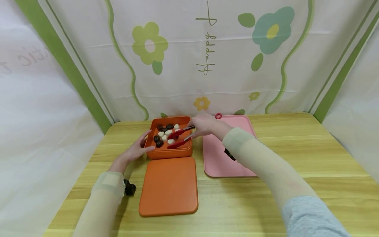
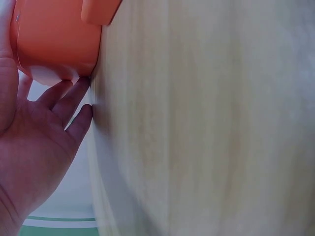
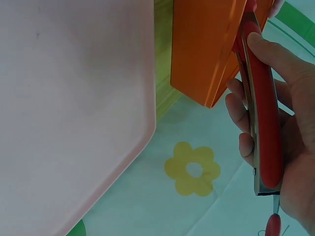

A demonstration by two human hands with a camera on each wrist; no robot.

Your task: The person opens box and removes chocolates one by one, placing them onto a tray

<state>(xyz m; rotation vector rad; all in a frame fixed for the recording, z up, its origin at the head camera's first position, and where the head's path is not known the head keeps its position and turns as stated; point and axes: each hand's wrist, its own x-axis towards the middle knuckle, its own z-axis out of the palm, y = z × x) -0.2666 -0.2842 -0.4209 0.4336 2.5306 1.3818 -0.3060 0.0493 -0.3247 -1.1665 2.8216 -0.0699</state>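
At an orange box, from my remote post, I see the left hand braced on the box's left side, its fingers spread wide; the right hand's fingers are wrapped round red tongs; the tong tips stand apart inside the box, a white piece seemingly between them, dark pieces nearby; a pink tray sits right on the wooden surface; for a clean pinch, I would steady the box, level both tips and squeeze gently, since rounded sides could slip.
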